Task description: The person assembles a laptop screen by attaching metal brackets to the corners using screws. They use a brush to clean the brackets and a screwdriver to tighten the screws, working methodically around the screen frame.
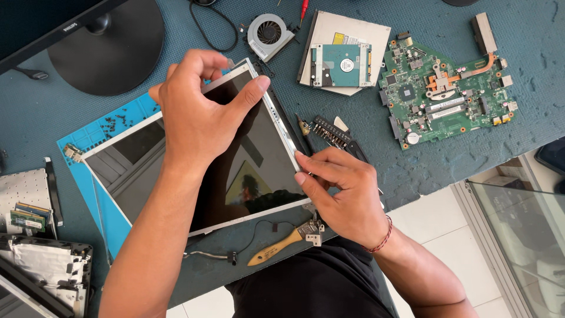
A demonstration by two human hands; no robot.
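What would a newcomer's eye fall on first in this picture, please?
Both hands grip a bare laptop screen at the centre: the left hand pinches its top corner, the right hand its right edge. Further right on the blue-grey table lies a green circuit board.

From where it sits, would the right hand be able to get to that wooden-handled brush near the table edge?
Probably yes. The right hand rests at the screen panel edge, and the wooden-handled brush lies just beside it, uncovered; only a thin black cable runs nearby.
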